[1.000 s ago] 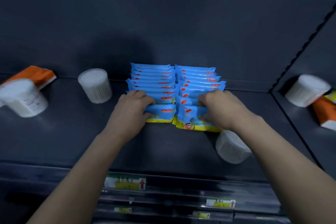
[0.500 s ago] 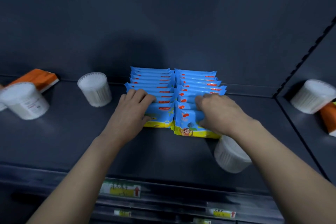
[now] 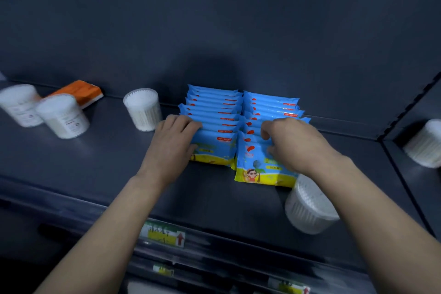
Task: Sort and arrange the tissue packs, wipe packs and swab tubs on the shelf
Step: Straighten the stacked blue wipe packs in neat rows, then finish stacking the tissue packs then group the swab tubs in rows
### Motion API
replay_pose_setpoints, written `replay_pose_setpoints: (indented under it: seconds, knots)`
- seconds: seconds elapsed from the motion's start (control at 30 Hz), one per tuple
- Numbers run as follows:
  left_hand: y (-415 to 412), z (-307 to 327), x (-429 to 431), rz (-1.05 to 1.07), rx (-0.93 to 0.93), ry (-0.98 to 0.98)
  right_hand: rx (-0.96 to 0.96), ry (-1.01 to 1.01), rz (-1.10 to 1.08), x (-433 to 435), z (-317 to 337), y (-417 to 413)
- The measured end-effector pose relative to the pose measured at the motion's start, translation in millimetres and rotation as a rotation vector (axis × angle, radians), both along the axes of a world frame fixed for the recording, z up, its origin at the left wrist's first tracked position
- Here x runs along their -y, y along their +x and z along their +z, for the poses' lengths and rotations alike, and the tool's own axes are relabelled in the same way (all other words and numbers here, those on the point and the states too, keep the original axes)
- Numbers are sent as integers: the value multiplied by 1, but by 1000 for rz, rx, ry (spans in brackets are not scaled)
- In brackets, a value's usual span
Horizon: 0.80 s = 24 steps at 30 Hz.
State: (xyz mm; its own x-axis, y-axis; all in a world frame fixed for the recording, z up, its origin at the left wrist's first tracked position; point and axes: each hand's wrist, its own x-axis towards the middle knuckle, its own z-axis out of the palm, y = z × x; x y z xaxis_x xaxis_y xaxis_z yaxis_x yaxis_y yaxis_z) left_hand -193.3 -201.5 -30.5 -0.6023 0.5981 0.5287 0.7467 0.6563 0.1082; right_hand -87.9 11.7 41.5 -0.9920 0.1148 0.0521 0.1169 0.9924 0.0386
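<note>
**Blue wipe packs in two rows, both hands on the front packs**

The wipe packs stand on edge in the middle of the shelf, in a left row and a right row that touch side by side and run back to the far wall. Each pack is bright blue with a small red label strip near its top edge; the lettering on the strips is too blurred to read. The front pack of the right row leans toward the near edge. It shows a red mark at upper left, a yellow band along the bottom, a cartoon figure in sunglasses and a small yellow tag whose print cannot be read.

The left hand has its grip on the front packs of the left row, fingers curled over their tops and thumb on the front face. The right hand has the same grip on the front of the right row.

A white swab tub stands just left of the left row. Two labelled tubs stand further left, their print illegible, with an orange tissue pack behind them. Another tub lies near the right forearm. A shelf-edge price tag is yellow-green with a red up arrow.
</note>
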Motion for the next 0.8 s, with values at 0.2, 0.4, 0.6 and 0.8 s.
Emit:
replay_pose_setpoints:
  seconds: [0.2, 0.4, 0.6, 0.8]
  knots:
    - [1, -1, 1, 14, 37, 58, 20, -37, 0, 7, 2, -5]
    - [-12, 19, 30, -15, 76, 239, -44, -111, 93, 42, 16, -35]
    - [-56, 30, 110, 93, 87, 348, -137, -170, 204, 112, 25, -93]
    - [-111, 41, 196, 212, 107, 430, -121, -198, 275, 196, 24, -162]
